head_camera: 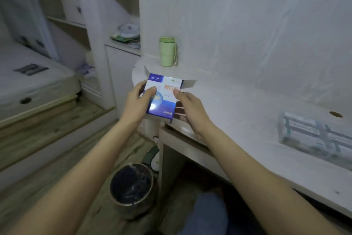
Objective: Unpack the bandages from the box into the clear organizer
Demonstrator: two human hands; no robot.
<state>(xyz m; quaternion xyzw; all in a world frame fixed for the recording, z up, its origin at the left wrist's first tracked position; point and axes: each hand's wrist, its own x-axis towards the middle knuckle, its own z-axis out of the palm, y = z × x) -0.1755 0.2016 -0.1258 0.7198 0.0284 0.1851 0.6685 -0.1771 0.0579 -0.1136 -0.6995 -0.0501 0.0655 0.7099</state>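
Box (162, 99) — "创口" in orange

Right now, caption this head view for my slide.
Both hands, left and right, hold the opened bandage box over the desk.

Blue-white box (162, 97), flaps open, aloft

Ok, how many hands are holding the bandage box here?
2. The left hand grips the left side of the bandage box, thumb on its front; the right hand holds its right side.
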